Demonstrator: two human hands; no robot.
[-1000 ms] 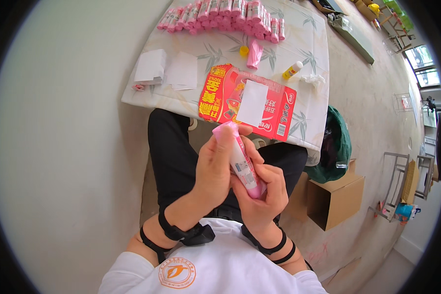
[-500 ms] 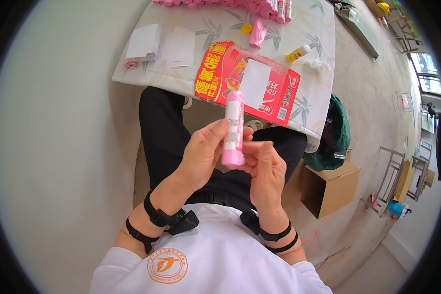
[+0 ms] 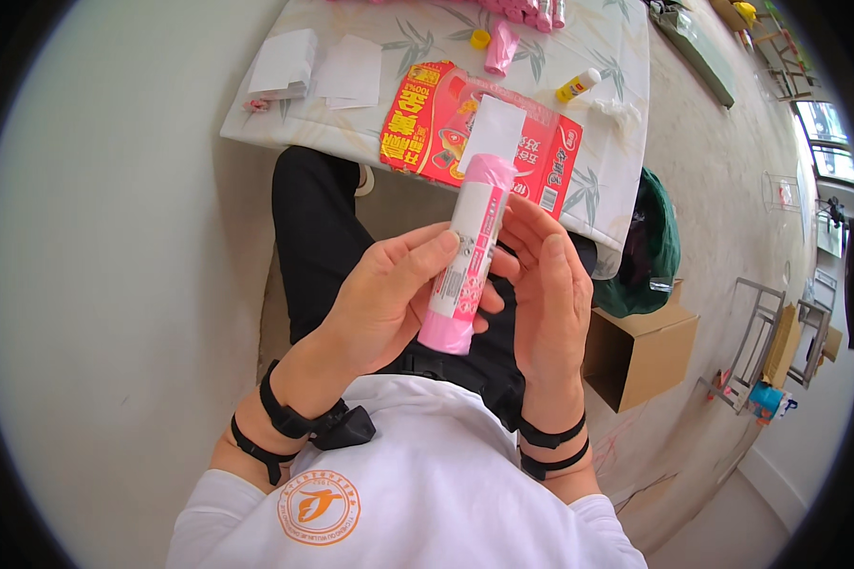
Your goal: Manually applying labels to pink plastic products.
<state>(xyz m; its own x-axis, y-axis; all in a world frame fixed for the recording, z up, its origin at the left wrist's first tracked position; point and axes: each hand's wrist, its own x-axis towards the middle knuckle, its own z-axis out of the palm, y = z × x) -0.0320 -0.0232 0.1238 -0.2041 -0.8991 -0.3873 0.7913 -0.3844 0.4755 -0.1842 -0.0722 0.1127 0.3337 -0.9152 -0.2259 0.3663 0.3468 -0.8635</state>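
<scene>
A roll of pink plastic bags (image 3: 469,256) with a white and pink paper label around its middle is tilted above my lap. My left hand (image 3: 399,284) is closed on it, thumb pressed on the label and fingertips wrapped behind. My right hand (image 3: 552,303) is beside the roll's right side, its fingers stretched out, the tips near the label's edge. Beyond the roll's upper end, a white paper slip (image 3: 495,128) lies on a flattened red and yellow carton (image 3: 427,123) on the table.
On the patterned tablecloth (image 3: 588,213) are a glue stick (image 3: 578,85), a yellow cap (image 3: 480,39), a bare pink roll (image 3: 501,47), white paper stacks (image 3: 285,62) and several pink rolls (image 3: 531,11). A cardboard box (image 3: 640,351) and a green bag (image 3: 650,251) are at the right.
The roll has come nearer to me and tilted rightward at its top, with its label turned. My right hand has shifted right and its fingers have straightened from their curl at the roll.
</scene>
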